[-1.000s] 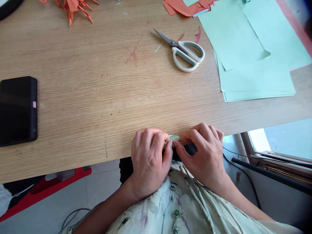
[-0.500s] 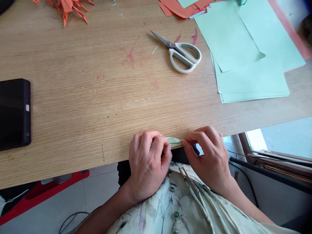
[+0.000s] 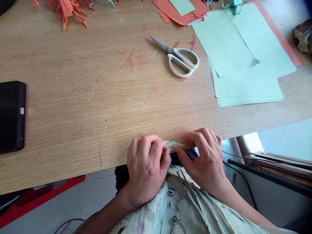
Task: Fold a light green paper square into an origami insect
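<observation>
A narrow folded strip of pale green paper (image 3: 173, 143) lies at the table's front edge, between my two hands. My left hand (image 3: 147, 165) is closed over its left part, thumb and fingers pinched together on it; most of that part is hidden under the hand. At the pointed right end is my right hand (image 3: 203, 159), its thumb touching or almost touching the paper's near edge. The right index finger is parted from the thumb, and the paper's tip shows in the gap.
Scissors (image 3: 184, 61) with pale handles lie beyond my hands. Green paper sheets (image 3: 248, 83) are stacked at right, orange paper (image 3: 168, 11) at the back. A black phone (image 3: 11, 117) sits at left. Orange folded-paper pieces (image 3: 67, 9) stand at the far left.
My right thumb and index finger have parted from their pinch on the paper's right tip, and the thumb has slid left. My left hand keeps its hold. The view has shifted slightly.
</observation>
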Demonstrator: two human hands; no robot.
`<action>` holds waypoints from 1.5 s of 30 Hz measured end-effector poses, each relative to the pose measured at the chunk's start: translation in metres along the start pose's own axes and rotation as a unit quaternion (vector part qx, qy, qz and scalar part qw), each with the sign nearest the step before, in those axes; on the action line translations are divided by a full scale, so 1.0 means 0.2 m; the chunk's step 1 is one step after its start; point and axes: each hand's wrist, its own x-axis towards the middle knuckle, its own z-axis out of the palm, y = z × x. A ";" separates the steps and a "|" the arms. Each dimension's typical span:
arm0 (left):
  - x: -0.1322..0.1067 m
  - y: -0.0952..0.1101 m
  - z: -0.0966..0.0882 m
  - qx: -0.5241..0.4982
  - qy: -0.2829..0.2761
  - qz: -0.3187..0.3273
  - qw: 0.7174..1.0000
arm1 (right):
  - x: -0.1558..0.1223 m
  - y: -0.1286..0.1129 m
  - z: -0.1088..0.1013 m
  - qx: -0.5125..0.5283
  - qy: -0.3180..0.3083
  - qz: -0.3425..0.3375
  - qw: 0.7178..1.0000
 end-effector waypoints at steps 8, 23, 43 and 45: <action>0.01 0.01 0.00 0.000 0.005 -0.006 1.000 | 0.00 0.00 0.00 0.019 -0.001 0.002 1.000; 0.00 0.03 0.03 0.014 0.032 -0.033 0.999 | -0.11 0.11 0.06 -0.004 0.039 -0.266 0.963; 0.00 -0.05 0.06 0.041 0.026 0.033 0.998 | -0.16 0.15 0.19 -0.076 0.066 -0.261 0.960; 0.00 -0.03 0.06 0.033 0.015 0.021 0.999 | -0.17 0.15 0.18 -0.071 0.068 -0.263 0.960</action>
